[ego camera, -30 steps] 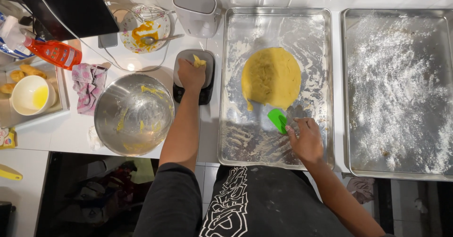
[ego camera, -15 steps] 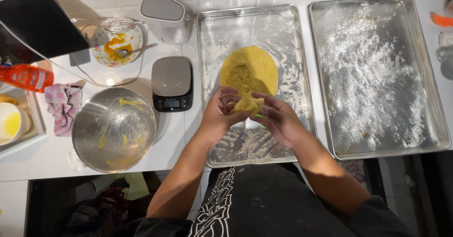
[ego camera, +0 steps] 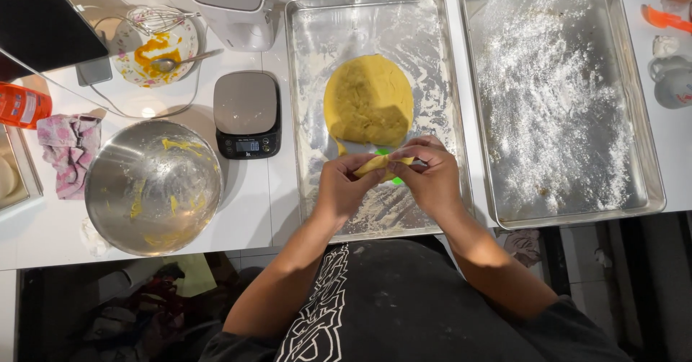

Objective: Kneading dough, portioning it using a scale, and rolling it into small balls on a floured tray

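At frame centre I log my left hand and right hand, both pinched shut on a small yellow dough piece above the floured baking tray. The main dough mound lies on that tray just above; kitchen scale and steel mixing bowl sit left.

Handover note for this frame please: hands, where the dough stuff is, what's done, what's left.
Left hand and right hand: both pinch one small piece of yellow dough over the near part of the middle tray.
Big dough disc lies on that tray; a green scraper peeks out under the hands.
Kitchen scale is bare, left of the tray. Floured right tray holds no pieces.
Done: one piece taken off. Left: most of the dough is still in one mass.
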